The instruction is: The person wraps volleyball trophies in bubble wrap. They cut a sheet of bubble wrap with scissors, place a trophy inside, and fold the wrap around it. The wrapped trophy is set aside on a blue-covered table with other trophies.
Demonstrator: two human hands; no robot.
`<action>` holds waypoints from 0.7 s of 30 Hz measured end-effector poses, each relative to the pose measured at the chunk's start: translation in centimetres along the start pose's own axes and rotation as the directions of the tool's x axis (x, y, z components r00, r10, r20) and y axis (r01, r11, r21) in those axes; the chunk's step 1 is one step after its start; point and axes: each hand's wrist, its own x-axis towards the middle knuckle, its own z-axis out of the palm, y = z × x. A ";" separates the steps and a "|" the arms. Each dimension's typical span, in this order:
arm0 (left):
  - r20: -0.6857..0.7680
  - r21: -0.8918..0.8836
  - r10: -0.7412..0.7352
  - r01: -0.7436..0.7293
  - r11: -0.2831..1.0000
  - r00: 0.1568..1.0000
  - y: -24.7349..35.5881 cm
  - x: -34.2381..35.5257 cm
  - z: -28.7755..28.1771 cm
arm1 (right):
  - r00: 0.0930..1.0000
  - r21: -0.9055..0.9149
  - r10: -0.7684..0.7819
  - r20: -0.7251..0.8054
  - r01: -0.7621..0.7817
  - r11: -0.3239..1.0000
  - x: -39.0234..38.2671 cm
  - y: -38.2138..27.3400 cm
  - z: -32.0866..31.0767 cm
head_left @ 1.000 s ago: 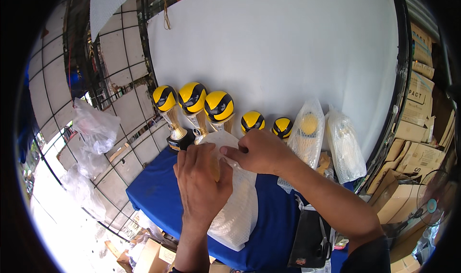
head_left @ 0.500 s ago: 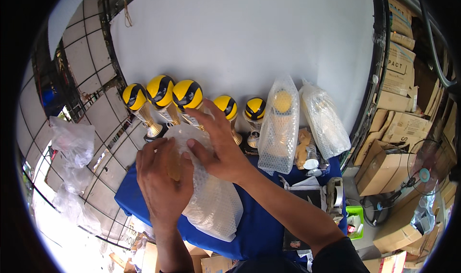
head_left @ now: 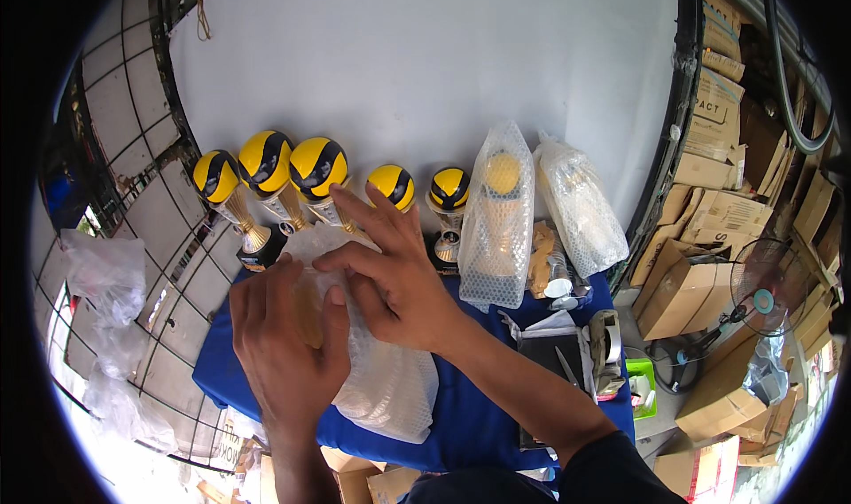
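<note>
Left hand [head_left: 277,353] grips amber roll [head_left: 308,313], right hand [head_left: 401,282] has fingers parted over wrapped bundle [head_left: 392,389] near table's edge [head_left: 474,446].

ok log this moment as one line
left hand: at bubble-wrapped bundle, yellowish item between thumb and fingers; right hand: over bundle; behind: ball-topped trophies, two wrapped bundles

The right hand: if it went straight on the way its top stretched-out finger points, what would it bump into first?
The right hand would probably meet the third ball-topped trophy from the left, just past that fingertip in the picture; depth is hard to judge.
</note>
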 end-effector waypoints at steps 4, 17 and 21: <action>-0.012 -0.068 -0.011 0.010 0.998 1.000 -0.1 0.2 0.0 | 0.991 -0.111 0.017 0.130 -0.003 0.994 0.8 -1.4 -0.9; 0.053 -0.540 0.125 -0.077 0.838 0.991 -7.9 2.0 -1.6 | 0.978 0.016 0.187 -0.090 -0.186 0.982 -1.9 -2.1 -1.9; 0.135 -0.660 0.062 0.043 0.750 0.989 -9.6 1.2 -1.2 | 0.943 0.045 0.275 -0.187 -0.271 0.961 -6.6 -4.4 -0.9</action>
